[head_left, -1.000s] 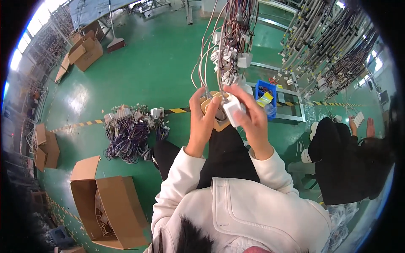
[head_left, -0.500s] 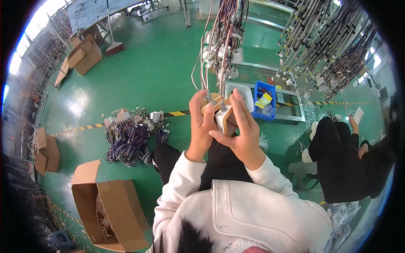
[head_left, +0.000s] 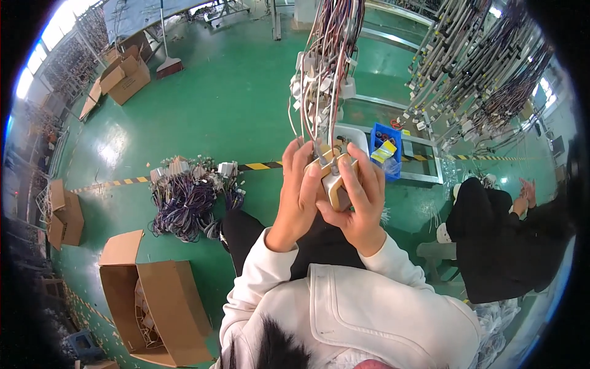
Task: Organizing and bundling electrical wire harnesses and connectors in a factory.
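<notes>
Head view, frame centre: our left hand (head_left: 301, 197) and right hand (head_left: 359, 203) both clamp tan connector block (head_left: 335, 175) on hanging wire harness (head_left: 326, 67). We judge block light, rigid; wires limp, snag-prone, so hold by block body.

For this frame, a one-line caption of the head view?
Both hands, left hand and right hand, grip a tan connector block beneath hanging wire harnesses.

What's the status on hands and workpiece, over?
Left hand and right hand both grip tan connector block. Hanging wire bundle feeds into it. Nothing blocking.
</notes>
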Motion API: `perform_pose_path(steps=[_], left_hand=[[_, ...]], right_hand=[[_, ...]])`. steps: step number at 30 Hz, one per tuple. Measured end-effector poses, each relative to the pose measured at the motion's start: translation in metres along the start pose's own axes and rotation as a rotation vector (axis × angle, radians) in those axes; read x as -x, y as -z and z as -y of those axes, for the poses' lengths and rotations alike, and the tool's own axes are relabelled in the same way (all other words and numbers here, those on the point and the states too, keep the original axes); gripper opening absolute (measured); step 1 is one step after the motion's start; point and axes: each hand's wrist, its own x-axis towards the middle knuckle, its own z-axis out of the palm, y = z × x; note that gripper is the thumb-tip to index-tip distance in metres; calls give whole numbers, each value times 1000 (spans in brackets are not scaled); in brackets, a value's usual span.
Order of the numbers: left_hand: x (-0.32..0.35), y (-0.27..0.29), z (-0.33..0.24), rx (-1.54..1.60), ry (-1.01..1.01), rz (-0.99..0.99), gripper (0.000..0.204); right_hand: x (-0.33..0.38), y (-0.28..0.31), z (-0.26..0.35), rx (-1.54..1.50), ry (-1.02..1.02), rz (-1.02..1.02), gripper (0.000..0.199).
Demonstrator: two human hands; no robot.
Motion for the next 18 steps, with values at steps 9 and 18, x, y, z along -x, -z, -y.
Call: perform_pose_path(steps=[9, 18], left_hand=[[6, 4, 11, -228, -168, 73, 56], [11, 1, 17, -163, -144, 11, 86]], right_hand=[[11, -5, -8, -3, -40, -47, 63], [19, -12, -3, -14, -48, 3, 67]])
